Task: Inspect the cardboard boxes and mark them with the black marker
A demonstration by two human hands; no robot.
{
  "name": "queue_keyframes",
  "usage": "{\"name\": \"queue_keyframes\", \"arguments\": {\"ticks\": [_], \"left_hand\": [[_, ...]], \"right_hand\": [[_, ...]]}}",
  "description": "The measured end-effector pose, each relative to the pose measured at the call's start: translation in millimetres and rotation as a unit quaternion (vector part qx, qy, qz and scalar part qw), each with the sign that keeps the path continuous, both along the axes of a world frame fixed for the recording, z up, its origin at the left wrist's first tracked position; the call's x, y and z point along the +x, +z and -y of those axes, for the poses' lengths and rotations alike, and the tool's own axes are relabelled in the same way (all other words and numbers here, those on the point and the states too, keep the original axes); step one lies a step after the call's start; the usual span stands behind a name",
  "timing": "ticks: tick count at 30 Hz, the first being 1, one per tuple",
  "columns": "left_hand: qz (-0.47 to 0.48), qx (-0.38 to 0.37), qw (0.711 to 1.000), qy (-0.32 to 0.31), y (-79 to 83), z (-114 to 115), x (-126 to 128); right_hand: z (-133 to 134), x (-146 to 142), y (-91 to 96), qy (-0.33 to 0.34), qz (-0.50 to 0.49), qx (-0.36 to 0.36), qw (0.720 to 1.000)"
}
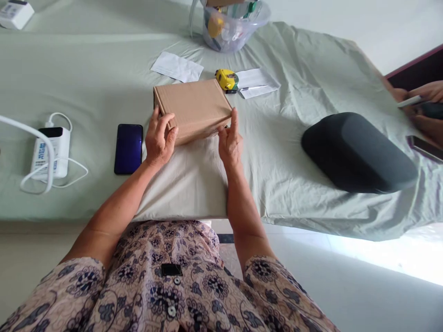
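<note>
A closed brown cardboard box (195,103) sits on the cloth-covered table in front of me, its near edge tilted up a little. My left hand (161,138) grips its left near corner, fingers on the side and top. At the right near corner, my right hand (231,140) holds the box with the index finger along the edge and the other fingers curled under. Just behind the box lie a yellow tape measure (226,80) and a pen (247,89) on a folded white paper (261,82). Another white paper (177,67) rests at the back left of the box.
A dark phone (128,149) and a white power bank (51,154) with cables lie to the left. On the right stands a black rounded case (360,152). A clear plastic basket (235,27) holds items at the back. Another person's hands (427,97) show at the right edge.
</note>
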State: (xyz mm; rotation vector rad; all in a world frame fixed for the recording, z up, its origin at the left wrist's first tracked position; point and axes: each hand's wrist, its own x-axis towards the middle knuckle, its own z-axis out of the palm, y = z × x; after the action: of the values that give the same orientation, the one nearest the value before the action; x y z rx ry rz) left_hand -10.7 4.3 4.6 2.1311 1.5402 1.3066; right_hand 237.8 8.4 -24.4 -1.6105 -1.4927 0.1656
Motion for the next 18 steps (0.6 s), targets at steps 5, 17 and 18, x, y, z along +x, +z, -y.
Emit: {"name": "queue_keyframes", "arguments": {"ticks": [5,17,18], "left_hand": [[0.021,0.005,1.0,-0.005,-0.3,-5.2,-3.4],[0.029,-0.075,0.996,0.038,-32.2,-31.9,-8.4],[0.022,-0.082,0.995,0.043,-34.9,-34.0,-9.0]], "right_hand": [[-6.7,12.7,-16.3,0.027,-0.003,-0.017,0.999],[-9.0,6.8,-27.8,0.019,-0.074,-0.017,0.997],[-8.3,6.2,-28.1,0.018,-0.062,-0.029,0.998]]}}
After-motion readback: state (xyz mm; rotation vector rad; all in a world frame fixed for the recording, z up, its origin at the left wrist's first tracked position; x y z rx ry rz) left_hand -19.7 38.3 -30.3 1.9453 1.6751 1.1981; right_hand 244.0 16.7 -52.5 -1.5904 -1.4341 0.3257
